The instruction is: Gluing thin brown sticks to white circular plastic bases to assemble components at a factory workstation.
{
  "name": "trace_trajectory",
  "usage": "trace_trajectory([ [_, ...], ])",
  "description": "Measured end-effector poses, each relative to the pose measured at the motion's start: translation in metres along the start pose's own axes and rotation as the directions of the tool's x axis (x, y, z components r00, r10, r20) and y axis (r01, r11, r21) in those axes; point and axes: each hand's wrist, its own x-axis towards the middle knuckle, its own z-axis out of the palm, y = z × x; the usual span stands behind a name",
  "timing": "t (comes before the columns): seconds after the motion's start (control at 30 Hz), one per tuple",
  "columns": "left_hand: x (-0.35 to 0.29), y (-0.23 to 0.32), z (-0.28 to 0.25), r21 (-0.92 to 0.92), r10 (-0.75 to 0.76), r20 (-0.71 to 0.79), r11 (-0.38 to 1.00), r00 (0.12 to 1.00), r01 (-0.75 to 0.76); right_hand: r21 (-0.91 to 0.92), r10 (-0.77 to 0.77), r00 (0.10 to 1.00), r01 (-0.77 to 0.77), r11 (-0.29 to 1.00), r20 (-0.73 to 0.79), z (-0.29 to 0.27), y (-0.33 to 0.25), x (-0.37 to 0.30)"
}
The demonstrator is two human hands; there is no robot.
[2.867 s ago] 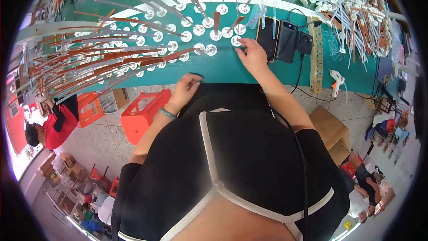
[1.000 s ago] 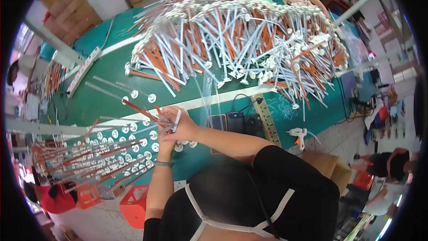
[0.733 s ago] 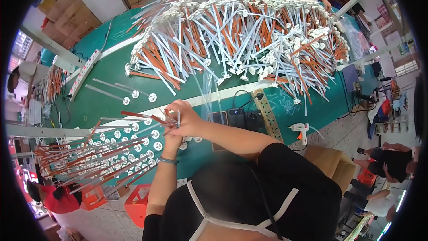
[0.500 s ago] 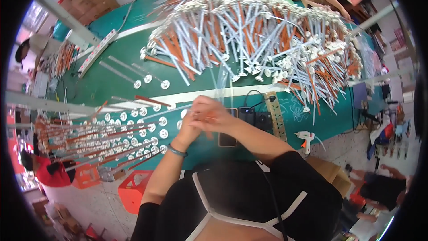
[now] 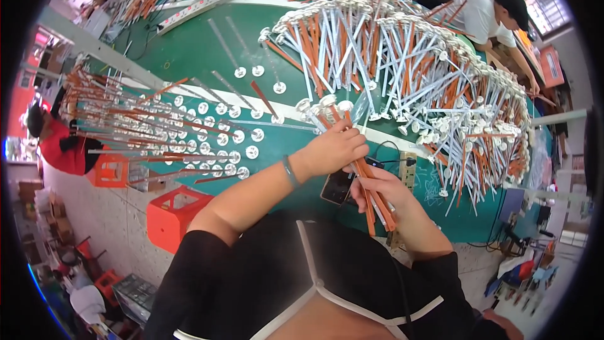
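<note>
One bundle (image 5: 379, 209) of sticks, too overlapped to count, slants above the tabletop (image 5: 182, 56) by its near edge, grasped by both hands: left hand (image 5: 338, 149), back upward, below the discs (image 5: 327, 101); right hand (image 5: 385, 189) lower. Both elbows bend. One phone (image 5: 337, 189) lies near that edge.

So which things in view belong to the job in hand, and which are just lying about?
Likely part of the job:
- bundle of disc-ended strips, held in the left hand and right hand
- strips on discs, at left
- big pile of strips

Apparently just lying about:
- dark phone
- white power strip
- red stool
</note>
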Motion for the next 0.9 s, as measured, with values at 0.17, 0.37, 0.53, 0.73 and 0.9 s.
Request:
trace_trajectory([
  [0.17, -0.003, -0.012, 0.001, 0.068, -0.029, 0.055, 0.997, 0.998, 0.025, -0.123, -0.085, 0.993, 0.095, 0.988, 0.085, -0.007, -0.005, 0.016],
  [0.37, -0.024, -0.011, -0.026, 0.014, -0.390, -0.221, 0.915, 0.894, 0.403, -0.358, -0.294, 0.953, 0.302, 0.883, 0.078, -0.017, -0.042, 0.060],
  [0.53, -0.104, 0.020, -0.008, -0.171, -0.538, -0.146, 0.840, 0.830, 0.514, -0.571, -0.362, 0.919, 0.382, 0.727, 0.154, -0.029, -0.104, 0.139],
  [0.73, -0.208, 0.037, 0.066, -0.256, -0.685, 0.029, 0.698, 0.728, 0.668, -0.632, -0.379, 0.893, 0.442, 0.637, 0.242, -0.015, -0.174, 0.279],
  [0.9, -0.225, 0.038, 0.085, 0.013, -0.648, 0.091, 0.760, 0.756, 0.649, -0.729, -0.359, 0.890, 0.441, 0.524, 0.280, -0.013, -0.205, 0.397],
])
